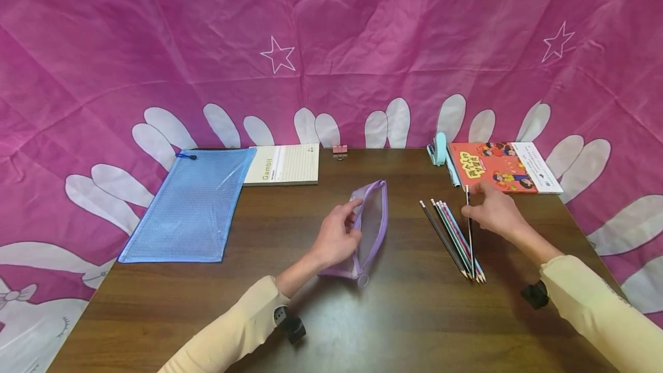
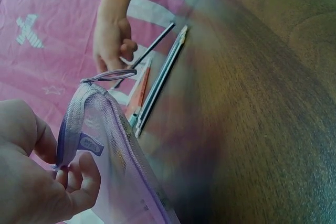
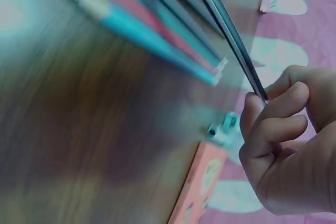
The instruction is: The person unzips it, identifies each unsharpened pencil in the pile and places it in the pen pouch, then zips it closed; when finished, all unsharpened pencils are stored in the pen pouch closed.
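My left hand (image 1: 339, 233) pinches one edge of a purple mesh zip pouch (image 1: 374, 229), whose mouth gapes towards the right. In the left wrist view, thumb and fingers grip the pouch's rim (image 2: 68, 129) beside a small label. Over on the right, my right hand (image 1: 494, 209) holds a dark pencil (image 1: 469, 229) by its eraser end, tip slanting down towards me. The right wrist view shows the pencil (image 3: 231, 32) between thumb and fingertips. Next to it lie several pencils (image 1: 456, 238), black, teal, pink and blue, side by side on the table.
A blue mesh zip folder (image 1: 189, 206) lies at the left, by a cream notebook (image 1: 285, 164). Along the back are a pink binder clip (image 1: 339, 151), a light-blue stapler (image 1: 439, 149), a light-blue pen-like item (image 1: 453, 171) and an orange book (image 1: 489, 166). A pink cloth (image 1: 331, 33) hangs behind.
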Demonstrator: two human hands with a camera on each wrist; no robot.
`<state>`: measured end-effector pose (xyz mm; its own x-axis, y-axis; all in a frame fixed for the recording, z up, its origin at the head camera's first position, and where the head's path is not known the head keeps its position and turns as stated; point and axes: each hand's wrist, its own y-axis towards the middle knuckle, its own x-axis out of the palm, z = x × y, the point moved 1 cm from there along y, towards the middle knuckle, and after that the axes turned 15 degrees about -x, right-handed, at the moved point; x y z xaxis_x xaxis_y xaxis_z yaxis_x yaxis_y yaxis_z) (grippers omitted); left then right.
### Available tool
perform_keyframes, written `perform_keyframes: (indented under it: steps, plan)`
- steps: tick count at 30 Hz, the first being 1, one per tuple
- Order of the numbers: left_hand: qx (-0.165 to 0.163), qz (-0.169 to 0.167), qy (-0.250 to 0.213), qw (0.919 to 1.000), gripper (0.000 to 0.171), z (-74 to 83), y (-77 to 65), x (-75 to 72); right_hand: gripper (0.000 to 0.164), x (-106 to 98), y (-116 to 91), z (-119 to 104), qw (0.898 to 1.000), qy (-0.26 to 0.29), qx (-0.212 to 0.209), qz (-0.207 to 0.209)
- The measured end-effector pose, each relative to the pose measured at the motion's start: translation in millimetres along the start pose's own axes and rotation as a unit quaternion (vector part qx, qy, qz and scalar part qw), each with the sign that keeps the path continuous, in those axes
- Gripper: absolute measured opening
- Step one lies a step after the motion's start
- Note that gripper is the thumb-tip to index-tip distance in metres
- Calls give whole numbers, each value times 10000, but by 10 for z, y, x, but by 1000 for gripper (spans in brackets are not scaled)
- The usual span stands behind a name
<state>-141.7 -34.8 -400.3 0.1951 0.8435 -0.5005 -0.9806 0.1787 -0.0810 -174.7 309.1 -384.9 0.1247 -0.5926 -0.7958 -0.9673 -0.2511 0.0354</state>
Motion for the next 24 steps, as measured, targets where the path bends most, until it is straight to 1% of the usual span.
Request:
perform_keyframes:
  steps: [4,7,10,12,16,20,24]
  plan:
    - [-11,16,9,10000,71,-3,5,2,51,16,31,-173,9991,326,2,270]
    - [-32,7,-20,10000,71,-1,3,-4,52,27,53,-301,9976,594,52,345]
    - [-27,29,-10,10000,70,3,-3,-12,52,42,80,-418,9935,1039,74,454]
    - [18,47,22,10000,70,1,-3,-9,52,54,93,-481,9888,1387,109,531]
    - [100,75,97,9999,70,-10,4,3,51,88,128,-593,9761,2060,142,677]
    - [32,52,112,9999,70,-12,5,15,49,151,166,-713,9659,2479,109,747]
    - [-15,33,119,9999,70,-5,-4,23,48,237,212,-825,9567,2788,81,838]
